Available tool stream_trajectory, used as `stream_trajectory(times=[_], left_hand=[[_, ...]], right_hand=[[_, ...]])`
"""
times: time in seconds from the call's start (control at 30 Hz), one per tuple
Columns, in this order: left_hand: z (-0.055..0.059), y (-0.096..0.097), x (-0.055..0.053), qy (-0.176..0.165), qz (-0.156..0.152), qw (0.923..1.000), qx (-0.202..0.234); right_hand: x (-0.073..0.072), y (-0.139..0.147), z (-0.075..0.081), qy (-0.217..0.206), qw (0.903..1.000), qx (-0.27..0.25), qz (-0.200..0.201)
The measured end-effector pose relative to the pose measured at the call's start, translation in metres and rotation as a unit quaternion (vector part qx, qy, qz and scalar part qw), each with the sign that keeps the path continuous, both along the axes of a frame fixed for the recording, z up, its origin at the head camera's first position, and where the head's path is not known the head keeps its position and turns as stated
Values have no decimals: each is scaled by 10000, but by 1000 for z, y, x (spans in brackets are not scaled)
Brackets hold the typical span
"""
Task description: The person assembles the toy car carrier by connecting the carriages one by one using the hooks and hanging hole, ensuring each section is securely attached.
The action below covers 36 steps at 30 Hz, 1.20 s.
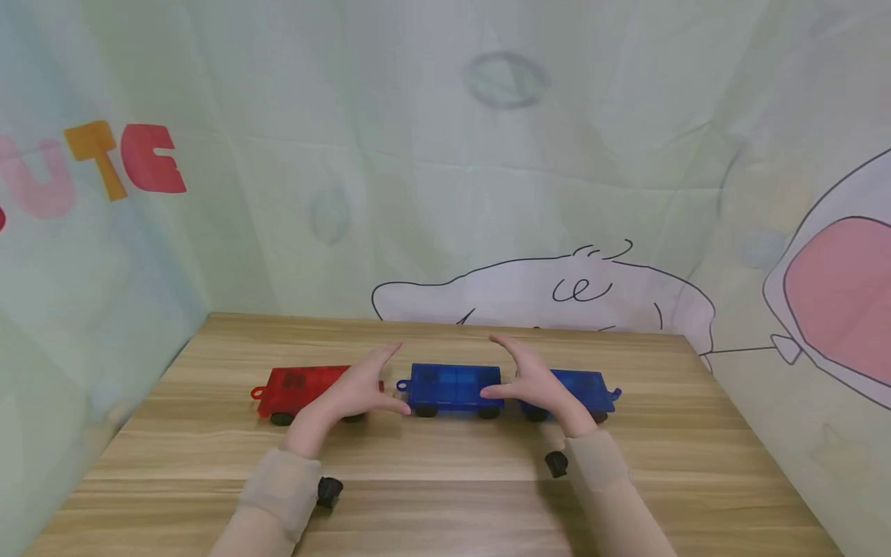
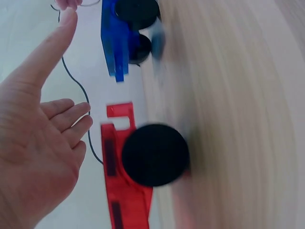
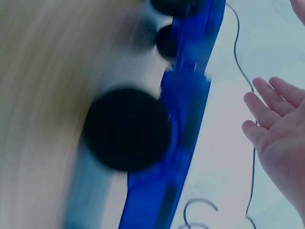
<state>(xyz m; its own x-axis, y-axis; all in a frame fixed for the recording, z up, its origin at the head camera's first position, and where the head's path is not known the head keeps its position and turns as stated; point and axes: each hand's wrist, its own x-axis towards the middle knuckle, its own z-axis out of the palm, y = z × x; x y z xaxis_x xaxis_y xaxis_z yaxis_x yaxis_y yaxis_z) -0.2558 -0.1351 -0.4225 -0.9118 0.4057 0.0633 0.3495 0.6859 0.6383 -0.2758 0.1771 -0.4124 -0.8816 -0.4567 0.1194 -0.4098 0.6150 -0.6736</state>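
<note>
Three toy train cars with black wheels stand in a row on the wooden table. The red car (image 1: 299, 389) is on the left, a blue car (image 1: 454, 387) in the middle, another blue car (image 1: 583, 391) on the right. My left hand (image 1: 358, 389), fingers spread and straight, is over the red car's right end. My right hand (image 1: 532, 381) is over the place where the two blue cars meet, thumb overlapping the middle car in the head view. Both palms hold nothing. A gap shows between the red car's coupling (image 2: 121, 114) and the middle blue car (image 2: 114, 43).
The wooden table (image 1: 431, 503) ends at a pale printed curtain (image 1: 418, 155) behind and at both sides. A small black wrist-worn piece (image 1: 329, 492) shows by the left cuff, and another black piece (image 1: 556, 463) by the right cuff.
</note>
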Motion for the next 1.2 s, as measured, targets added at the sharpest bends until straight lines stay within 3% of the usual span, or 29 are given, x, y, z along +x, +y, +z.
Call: stream_trajectory(times=[0.3,0.43,0.8,1.2], left_hand=[[-4,-26,1,-49,708,9974,90],[-5,-38,0,-168,874,9960,25],[-5,-58,3,-307,666,9973,-41],[-10,-64,3,-348,504,9981,-55]], right_hand=[[-5,-33,-7,-65,10000,17,12],[-3,-43,-10,-159,9998,54,125],[-9,-59,-26,-253,9970,524,509],[-11,-61,-26,-335,9952,683,622]])
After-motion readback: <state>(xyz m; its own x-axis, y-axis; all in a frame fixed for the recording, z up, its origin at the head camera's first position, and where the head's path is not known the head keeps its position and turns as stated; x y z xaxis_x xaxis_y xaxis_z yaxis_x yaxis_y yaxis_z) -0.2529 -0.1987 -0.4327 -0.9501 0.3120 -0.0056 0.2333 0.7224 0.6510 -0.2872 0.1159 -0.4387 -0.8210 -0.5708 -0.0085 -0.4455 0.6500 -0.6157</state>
